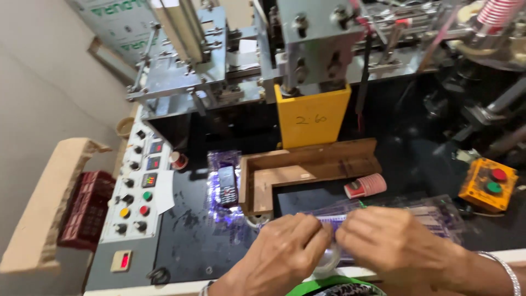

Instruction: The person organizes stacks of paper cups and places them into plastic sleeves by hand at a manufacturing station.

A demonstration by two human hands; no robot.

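- Left hand [285, 252]: at the bottom centre of the head view, fingers curled and pinched on a roll of clear tape [329, 262], which sits low between the two hands at the near edge of the machine table [186, 235].
- Right hand [394, 246]: just beside the left, knuckles nearly touching it, fingertips closed on the same spot; whether they grip the tape roll or the clear plastic sleeve [433, 216] lying under the hands cannot be told. A metal bangle [507, 268] is on this wrist.
- The plastic sleeve, with purple print, runs from the hands towards the right across the dark tabletop.
- Beyond the hands: a short stack of red-and-white paper cups [366, 185] lying on its side, just in front of an L-shaped wooden frame [307, 167].
- Left of the frame: a dark mobile phone [227, 185] resting on purple-printed plastic.
- Further left: a grey control panel [137, 192] with knobs and coloured buttons.
- Far right: an orange button box [489, 183] with one red and one green button.
- Behind: a yellow guard plate [312, 118] on the machine.
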